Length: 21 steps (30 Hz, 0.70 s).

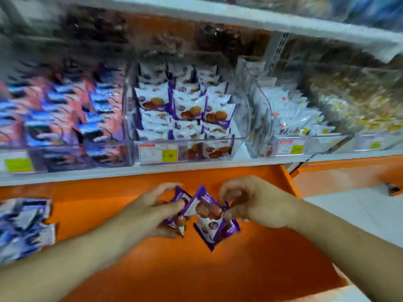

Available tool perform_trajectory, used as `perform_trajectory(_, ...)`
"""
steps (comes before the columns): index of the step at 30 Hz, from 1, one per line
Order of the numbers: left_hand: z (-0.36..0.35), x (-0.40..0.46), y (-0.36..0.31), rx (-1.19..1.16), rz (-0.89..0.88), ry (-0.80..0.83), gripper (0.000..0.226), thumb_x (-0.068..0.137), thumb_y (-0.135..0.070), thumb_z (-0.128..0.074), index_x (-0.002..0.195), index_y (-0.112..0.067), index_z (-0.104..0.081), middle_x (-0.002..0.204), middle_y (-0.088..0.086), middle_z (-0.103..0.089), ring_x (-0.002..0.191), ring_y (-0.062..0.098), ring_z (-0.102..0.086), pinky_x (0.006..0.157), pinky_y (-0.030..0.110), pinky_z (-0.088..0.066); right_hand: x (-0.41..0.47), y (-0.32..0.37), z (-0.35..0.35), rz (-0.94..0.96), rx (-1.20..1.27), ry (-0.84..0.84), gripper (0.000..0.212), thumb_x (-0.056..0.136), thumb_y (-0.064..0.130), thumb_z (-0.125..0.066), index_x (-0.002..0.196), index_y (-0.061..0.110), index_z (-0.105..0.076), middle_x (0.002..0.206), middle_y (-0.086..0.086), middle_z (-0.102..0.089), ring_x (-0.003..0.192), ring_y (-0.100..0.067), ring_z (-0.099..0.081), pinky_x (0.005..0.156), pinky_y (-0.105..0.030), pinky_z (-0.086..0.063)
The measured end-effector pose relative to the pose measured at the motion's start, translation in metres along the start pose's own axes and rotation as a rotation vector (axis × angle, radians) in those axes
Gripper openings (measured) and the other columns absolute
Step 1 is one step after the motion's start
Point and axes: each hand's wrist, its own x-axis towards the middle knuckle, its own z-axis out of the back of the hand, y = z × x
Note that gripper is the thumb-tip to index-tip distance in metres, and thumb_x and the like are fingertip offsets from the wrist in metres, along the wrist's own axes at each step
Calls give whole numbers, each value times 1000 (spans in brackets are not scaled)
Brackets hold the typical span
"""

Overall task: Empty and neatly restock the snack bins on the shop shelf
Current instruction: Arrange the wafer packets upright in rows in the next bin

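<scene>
I am seeing both hands working over the orange lower ledge (218,275). My left hand (157,211) is gripping purple-and-white cookie packets (177,214), fingers curled around them. My right hand (250,201) is pinching another purple-and-white cookie packet (210,216) by its edge. Above, the clear plastic middle bin (239,147) is sitting partly stocked.

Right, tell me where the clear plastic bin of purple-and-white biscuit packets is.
In the head view the clear bin of purple-and-white biscuit packets sits mid-shelf, between the blue-and-pink packets on its left and the white packets on its right.
</scene>
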Motion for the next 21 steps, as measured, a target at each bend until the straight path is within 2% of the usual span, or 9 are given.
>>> perform_trajectory(4, 21, -53, -62, 0, -190, -61, 64, 57, -41, -91, 117, -39, -69, 110, -2, -78, 98, 21, -77, 82, 43, -65, -17, 70, 11, 146, 43, -121, 31, 91, -3, -74, 95, 28, -71, 86, 13, -71, 77, -1, -66, 79, -35, -59)
perform_trajectory(6, 34, -73, -81, -13, -251, -126, 67, 58, -40, -93, 121, -38, -68, 117, -2, -75, 102, 20, -76, 82, 43, -64, -27, 98, 13, 179, 157, -161, 18, 91, 5, -78, 94, 21, -70, 85, 5, -74, 74, -14, -68, 71, -35, -58)
perform_trajectory(8, 49, -92, -96, -17, -291, -166, 63, 64, -35, -91, 122, -36, -67, 116, -3, -77, 101, 19, -77, 86, 44, -63, -35, 119, 6, 194, 240, -198, 21, 89, 8, -82, 101, 19, -69, 85, -1, -74, 75, -30, -70, 66, -38, -57)
perform_trajectory(10, 62, -107, -108, -1, -350, -191, 57, 67, -33, -89, 120, -35, -67, 105, -5, -80, 97, 17, -77, 87, 45, -62, -38, 137, 3, 195, 305, -243, 27, 86, 3, -83, 106, 17, -71, 73, 3, -68, 66, -23, -66, 64, -33, -55)
perform_trajectory(12, 74, -115, -117, -30, -396, -256, 51, 74, -23, -87, 118, -33, -65, 84, -14, -79, 82, 11, -78, 70, 34, -65, -35, 146, 5, 190, 334, -289, 24, 88, -1, -80, 106, 13, -73, 63, 3, -57, 57, -12, -54, 63, -29, -51)
perform_trajectory(14, 91, -118, -121, -79, -391, -322, 46, 76, -16, -86, 114, -33, -64, 69, -20, -74, 70, 7, -77, 58, 26, -62, -31, 152, 9, 183, 352, -346, 21, 89, -3, -77, 105, 11, -75, 66, -3, -64, 57, -14, -56, 67, -30, -55)
perform_trajectory(16, 107, -117, -125, -53, -373, -351, 59, 65, -33, -98, 115, -38, -66, 82, -12, -79, 81, 18, -79, 74, 37, -64, -25, 160, 11, 178, 343, -398, 22, 90, -2, -77, 105, 14, -77, 85, -4, -77, 66, -22, -70, 73, -30, -62)
perform_trajectory(18, 120, -113, -125, -9, -353, -386, 76, 49, -52, -101, 115, -48, -65, 96, -7, -80, 96, 25, -78, 90, 49, -59, -16, 167, 12, 155, 336, -452, 23, 90, 3, -79, 104, 22, -79, 99, -3, -78, 75, -24, -76, 76, -31, -64)
perform_trajectory(21, 132, -104, -124, 5, -358, -403, 64, 58, -44, -94, 113, -48, -62, 89, -19, -77, 87, 18, -79, 89, 52, -60, 8, 165, 15, 152, 303, -532, 23, 91, 7, -79, 102, 27, -79, 90, 2, -77, 65, -15, -70, 68, -31, -60)
